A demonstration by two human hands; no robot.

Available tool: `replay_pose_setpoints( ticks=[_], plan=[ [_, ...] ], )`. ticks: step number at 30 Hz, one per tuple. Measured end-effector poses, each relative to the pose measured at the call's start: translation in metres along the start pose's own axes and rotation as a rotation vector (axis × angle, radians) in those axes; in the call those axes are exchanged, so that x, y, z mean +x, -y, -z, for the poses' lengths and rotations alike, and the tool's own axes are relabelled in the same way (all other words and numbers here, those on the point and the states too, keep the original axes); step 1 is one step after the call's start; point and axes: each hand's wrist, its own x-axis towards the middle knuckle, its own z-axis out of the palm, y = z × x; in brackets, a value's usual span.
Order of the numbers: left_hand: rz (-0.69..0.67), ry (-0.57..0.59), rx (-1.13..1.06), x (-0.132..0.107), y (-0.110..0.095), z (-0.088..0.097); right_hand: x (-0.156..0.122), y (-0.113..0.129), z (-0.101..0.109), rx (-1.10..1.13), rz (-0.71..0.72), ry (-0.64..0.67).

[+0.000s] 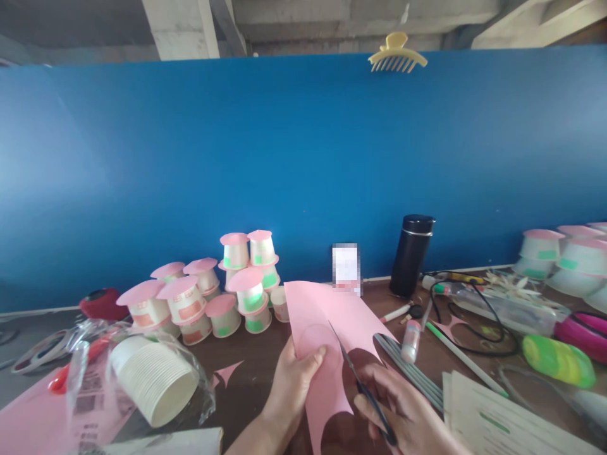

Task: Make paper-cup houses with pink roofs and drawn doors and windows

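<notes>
My left hand [298,373] grips a sheet of pink paper [346,309], thumb on top near a faint circle drawn on it. Rounded pieces have been cut from the sheet's lower and right edges. In my right hand [398,398] is a pair of scissors [367,392] with dark handles. Its blades point up and left and lie at the paper, beside the drawn circle. My fingers partly cover the handles.
Paper cups with pink tops [246,297] are stacked on the left. Nested white cups [152,379] lie in a plastic bag. A black thermos [412,256] stands behind the paper. Grey sticks [410,370], a glue stick [411,341] and printed sheets [502,423] lie at right.
</notes>
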Motion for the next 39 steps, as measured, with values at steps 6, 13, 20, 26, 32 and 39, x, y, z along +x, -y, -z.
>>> replay_pose_setpoints(
  ticks=[6,13,20,26,32,39],
  plan=[
    [-0.007,-0.026,0.021,0.000,-0.001,0.000,0.002,-0.003,0.001,0.011,-0.030,-0.002],
    [-0.030,-0.038,0.029,-0.005,-0.006,-0.004,0.003,-0.004,0.003,-0.022,-0.021,-0.001],
    [-0.029,-0.019,0.002,-0.005,-0.007,-0.005,0.002,0.007,0.004,0.003,-0.031,0.015],
    [-0.037,0.007,0.027,-0.005,-0.008,-0.004,0.005,-0.006,0.007,0.034,-0.009,0.031],
    [-0.036,0.027,0.045,-0.001,-0.007,0.001,0.007,-0.015,0.008,0.025,0.016,0.040],
    [-0.025,0.039,0.040,-0.001,-0.007,0.003,0.005,-0.009,0.010,0.028,-0.002,0.041]
  ],
)
